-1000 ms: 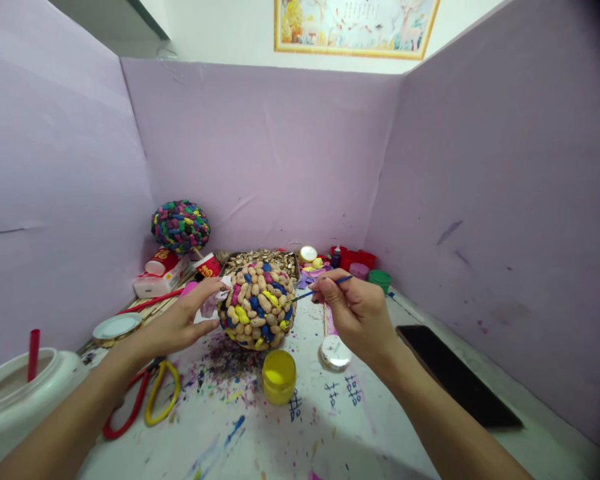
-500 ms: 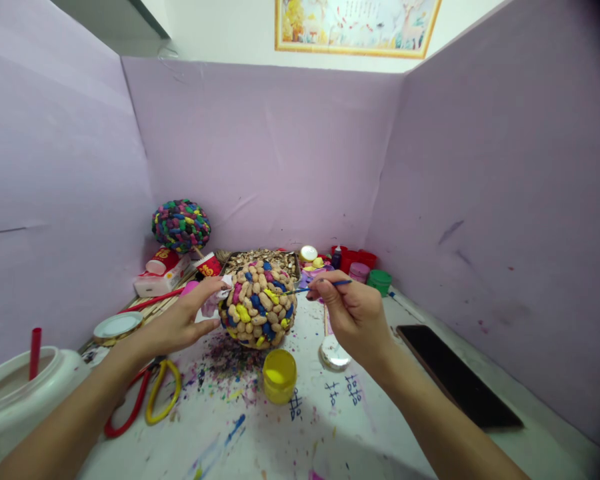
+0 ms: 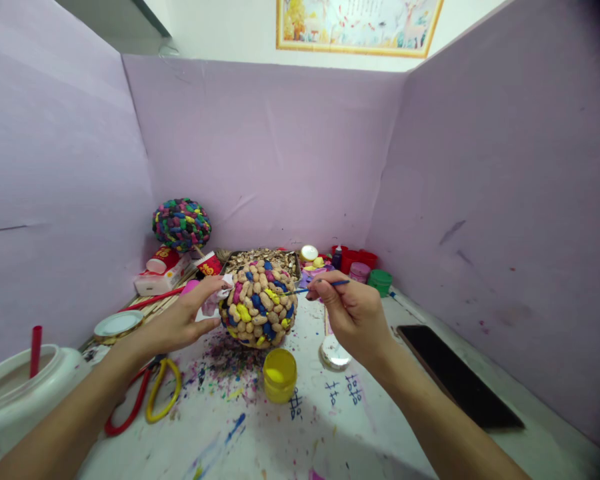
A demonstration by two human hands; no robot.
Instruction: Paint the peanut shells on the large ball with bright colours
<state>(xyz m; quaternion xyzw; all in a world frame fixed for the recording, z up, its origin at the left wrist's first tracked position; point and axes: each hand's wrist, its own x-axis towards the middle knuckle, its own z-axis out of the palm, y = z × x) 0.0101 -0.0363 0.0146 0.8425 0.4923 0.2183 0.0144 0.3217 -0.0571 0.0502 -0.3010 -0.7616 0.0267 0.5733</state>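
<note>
In the middle of the tabletop [image 3: 275,450], a ball covered in peanuts [image 3: 257,307], with most shells plain tan and some painted blue, yellow or magenta. Against its left side, the left hand [image 3: 183,321], thumb and fingers spread apart, with a crumpled pale pink tissue [image 3: 211,305] at the fingertips, beside the ball; cannot tell how firmly pressed. Off to the right of the ball, the right hand [image 3: 356,312], thumb and fingers clamped on a thin blue paintbrush [image 3: 301,291]. Held nearly level, pointing left, with the tip at a yellow-painted peanut on the upper right of the ball; too fine to tell whether touching.

Just on the near side of the ball, an upright jar of yellow paint [image 3: 279,392]. To the right of that, lying flat, a paint-smeared white lid [image 3: 335,352], with blue ink marks [image 3: 353,390] nearer. Farther right, a flat black slab [image 3: 457,375]. Around the ball's near left side, scattered coloured flecks [image 3: 225,363].

On the near left, partly behind the left forearm, scissors with red and yellow handles [image 3: 163,393]; beyond the arm, a white pot [image 3: 55,377] with a red stick [image 3: 35,350] inside.

At far left, a second ball [image 3: 181,223], painted all over. Behind the peanut ball, a tray [image 3: 299,268] of brownish pieces. At far right, a pink tub [image 3: 359,272] beside a green tub [image 3: 379,283].
</note>
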